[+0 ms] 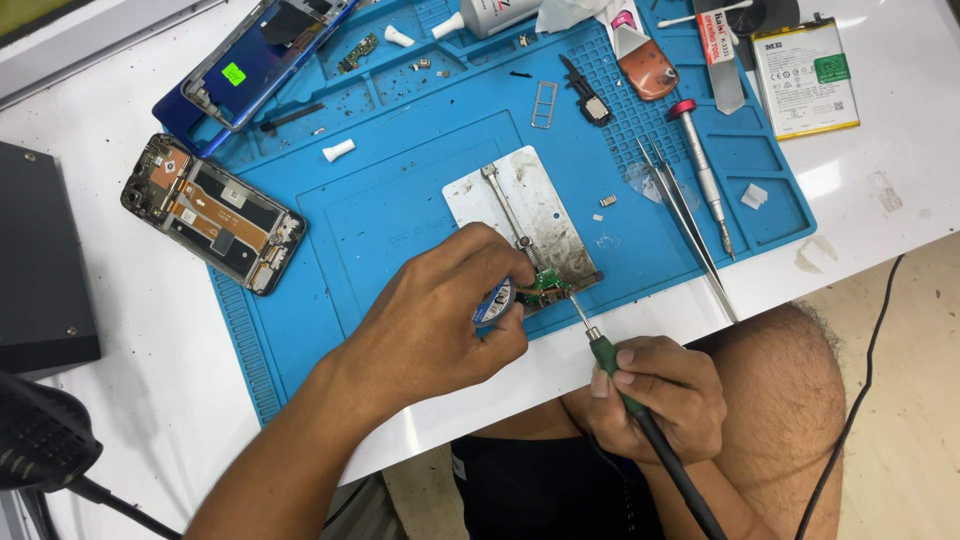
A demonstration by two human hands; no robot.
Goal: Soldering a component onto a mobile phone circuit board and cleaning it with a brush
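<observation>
My left hand (440,320) rests on the blue work mat (400,190) and pinches a small blue-and-white spool (494,299) beside a little green circuit board (549,287). That board is clamped at the near edge of a metal holder plate (535,215). My right hand (655,390) grips a green-handled soldering iron (612,365), held below the table edge; its tip touches the green board from the right.
An opened phone body (212,213) lies at the mat's left edge, and a blue phone frame (262,60) sits at the back left. Tweezers (685,225), a red-capped screwdriver (702,170) and a phone battery (803,77) lie to the right. A dark box (40,260) stands far left.
</observation>
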